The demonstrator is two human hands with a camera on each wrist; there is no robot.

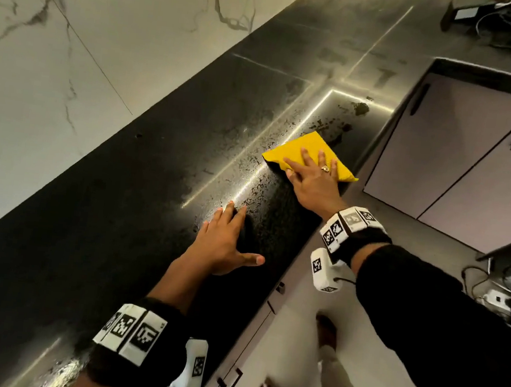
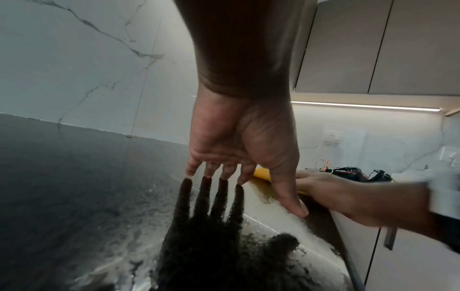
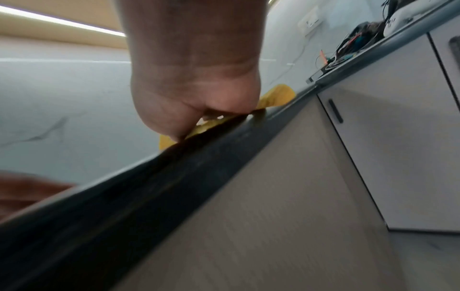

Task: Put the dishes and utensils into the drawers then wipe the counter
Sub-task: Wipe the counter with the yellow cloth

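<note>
Wiping stage of the task. The folded yellow cloth (image 1: 310, 155) lies flat on the polished black stone counter (image 1: 142, 181), close to its front edge, one corner pointing toward the inner corner where the counter turns. The right hand (image 1: 312, 180) lies on top of the cloth, its fingers (image 1: 307, 156) straight and spread, pressing the fabric down rather than gripping it; the right wrist view shows only the heel of this hand at the counter's edge, with yellow fabric beneath it. The left hand (image 1: 225, 243) rests flat on bare counter, well apart from the cloth and nearer the person, its fingers extended, its thumb out to the side, and holding nothing; the left wrist view confirms the fingertips touching the surface. Wet patches (image 1: 340, 123) and fine droplets lie just beyond the cloth, toward the inner corner, and further speckle runs along a bright reflected streak between the two hands. No dishes or utensils are visible on this stretch, so the storing steps appear finished. The right hand is the nearer to the wet patches; a stroke away from the person would probably carry the cloth over them.
</note>
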